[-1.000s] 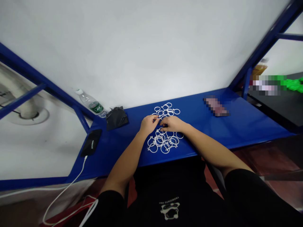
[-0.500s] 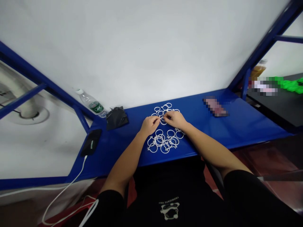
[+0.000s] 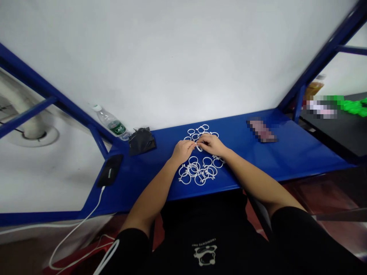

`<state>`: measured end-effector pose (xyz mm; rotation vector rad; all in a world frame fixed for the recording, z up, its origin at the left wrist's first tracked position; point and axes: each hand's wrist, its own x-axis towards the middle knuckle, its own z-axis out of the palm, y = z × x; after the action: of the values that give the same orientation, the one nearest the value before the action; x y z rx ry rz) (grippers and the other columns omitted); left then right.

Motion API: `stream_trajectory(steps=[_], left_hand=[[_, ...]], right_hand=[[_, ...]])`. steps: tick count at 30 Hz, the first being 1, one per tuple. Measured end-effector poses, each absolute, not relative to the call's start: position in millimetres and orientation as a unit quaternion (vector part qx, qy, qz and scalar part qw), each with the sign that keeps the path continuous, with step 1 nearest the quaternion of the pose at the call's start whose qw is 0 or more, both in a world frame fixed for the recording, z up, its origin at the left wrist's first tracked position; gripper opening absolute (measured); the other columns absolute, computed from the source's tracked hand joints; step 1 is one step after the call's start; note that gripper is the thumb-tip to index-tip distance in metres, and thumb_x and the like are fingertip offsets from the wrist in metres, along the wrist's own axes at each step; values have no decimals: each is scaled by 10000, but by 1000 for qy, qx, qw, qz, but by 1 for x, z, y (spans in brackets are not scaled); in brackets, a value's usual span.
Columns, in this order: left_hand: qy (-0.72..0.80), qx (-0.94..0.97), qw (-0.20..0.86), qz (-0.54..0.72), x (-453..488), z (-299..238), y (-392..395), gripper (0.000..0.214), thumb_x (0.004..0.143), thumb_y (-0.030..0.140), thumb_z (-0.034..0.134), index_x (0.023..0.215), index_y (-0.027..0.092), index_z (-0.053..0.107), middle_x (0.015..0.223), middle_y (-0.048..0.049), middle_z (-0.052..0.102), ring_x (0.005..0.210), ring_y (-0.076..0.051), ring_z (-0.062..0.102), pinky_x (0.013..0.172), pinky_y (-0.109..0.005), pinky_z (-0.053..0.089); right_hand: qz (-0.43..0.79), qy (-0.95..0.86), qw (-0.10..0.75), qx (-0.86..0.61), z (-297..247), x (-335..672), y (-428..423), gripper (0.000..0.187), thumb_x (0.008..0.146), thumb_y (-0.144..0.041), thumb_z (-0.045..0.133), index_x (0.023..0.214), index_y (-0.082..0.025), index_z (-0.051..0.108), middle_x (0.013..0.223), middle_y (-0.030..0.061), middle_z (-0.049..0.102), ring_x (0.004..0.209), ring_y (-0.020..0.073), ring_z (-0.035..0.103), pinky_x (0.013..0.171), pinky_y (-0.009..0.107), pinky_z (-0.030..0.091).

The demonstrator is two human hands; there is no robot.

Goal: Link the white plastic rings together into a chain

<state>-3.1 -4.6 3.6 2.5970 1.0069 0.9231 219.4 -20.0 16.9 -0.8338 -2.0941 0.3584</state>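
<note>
White ring (image 3: 199, 148): located over the blue table, between the two hands and tilted, with its lower edge visible just below the fingertips. The left hand (image 3: 183, 151) pinches the ring from the left, thumb and fingers pressed together. The right hand (image 3: 211, 144) pinches it from the right, fingers bent and fingertips nearly meeting those of the left. The exact contact points are too small to tell.

Far ring group (image 3: 191, 131): similar white rings lying just beyond the hands, partly covered by the right hand. Near ring group (image 3: 200, 177): more rings, many overlapping, between the forearms toward the front edge of the blue table (image 3: 301, 152).

Left side of table: black crumpled sheet (image 3: 142, 142); clear bottle (image 3: 117, 127) with green label, beside the sheet; black device (image 3: 109, 172) with white cable (image 3: 102, 191) attached. Right side: pixelated pinkish object (image 3: 262, 130), well apart from the rings.
</note>
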Motion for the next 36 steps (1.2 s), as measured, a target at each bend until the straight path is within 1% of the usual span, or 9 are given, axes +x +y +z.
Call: stream_trajectory(steps=[6, 10, 15, 19, 22, 25, 28, 30, 36], left_hand=[[326, 888, 86, 311, -3, 5, -6, 336, 1085, 305, 512, 825, 195, 694, 806, -36, 745, 791, -185, 680, 793, -330, 461], [332, 874, 104, 340, -1, 1, -6, 304, 1082, 284, 509, 881, 192, 719, 810, -34, 757, 791, -185, 697, 793, -326, 487], [362, 849, 135, 361, 2, -4, -5, 248, 1050, 269, 576, 1240, 214, 727, 1063, -59, 797, 961, -201, 744, 880, -318, 537], [440, 810, 175, 346, 1, -5, -4, 468, 979, 227, 681, 1442, 252, 615, 1158, -42, 781, 756, -153, 714, 795, -295, 548], [481, 785, 173, 349, 0, -4, -3, 452, 944, 242, 727, 1390, 226, 649, 1228, -69, 750, 671, -127, 656, 762, -295, 544], [489, 779, 176, 351, 0, 0, -3, 298, 955, 278, 716, 1244, 204, 719, 1065, -53, 766, 710, -142, 657, 747, -289, 528], [471, 808, 187, 301, -1, 6, -6, 108, 960, 286, 693, 999, 217, 766, 900, -22, 759, 755, -157, 668, 722, -282, 497], [439, 842, 192, 246, -2, 11, -9, 97, 928, 292, 720, 871, 223, 757, 856, -10, 746, 764, -159, 664, 705, -281, 477], [373, 891, 193, 174, -4, 20, -18, 108, 902, 326, 731, 864, 229, 759, 912, -18, 743, 813, -164, 668, 725, -288, 475]], right_hand=[[193, -818, 428, -333, 14, 218, -20, 131, 956, -233, 634, 857, -209, 717, 802, 25, 693, 713, 162, 637, 692, 295, 492], [163, -813, 431, -356, 14, 216, -22, 118, 939, -224, 627, 852, -209, 706, 784, 19, 675, 700, 159, 612, 684, 289, 471], [96, -810, 424, -393, 16, 214, -23, 120, 947, -234, 613, 871, -205, 701, 826, 44, 690, 773, 186, 626, 719, 306, 466], [90, -792, 423, -430, 16, 217, -21, 143, 959, -262, 615, 869, -207, 712, 844, 50, 702, 767, 186, 629, 712, 308, 459], [99, -792, 415, -437, 18, 221, -20, 151, 960, -265, 611, 872, -206, 719, 856, 56, 714, 770, 187, 633, 727, 310, 464], [124, -819, 370, -420, 22, 224, -20, 139, 945, -247, 613, 865, -203, 717, 869, 55, 728, 797, 189, 641, 753, 309, 469], [156, -860, 288, -391, 25, 226, -21, 98, 903, -213, 636, 909, -195, 732, 907, 53, 736, 829, 190, 644, 776, 309, 464], [181, -874, 241, -382, 26, 228, -22, 108, 861, -192, 658, 930, -196, 741, 928, 43, 736, 835, 184, 640, 780, 307, 458], [318, -861, 140, -371, 24, 236, -22, 125, 782, -250, 784, 899, -210, 762, 899, 6, 719, 787, 150, 632, 712, 269, 439]])
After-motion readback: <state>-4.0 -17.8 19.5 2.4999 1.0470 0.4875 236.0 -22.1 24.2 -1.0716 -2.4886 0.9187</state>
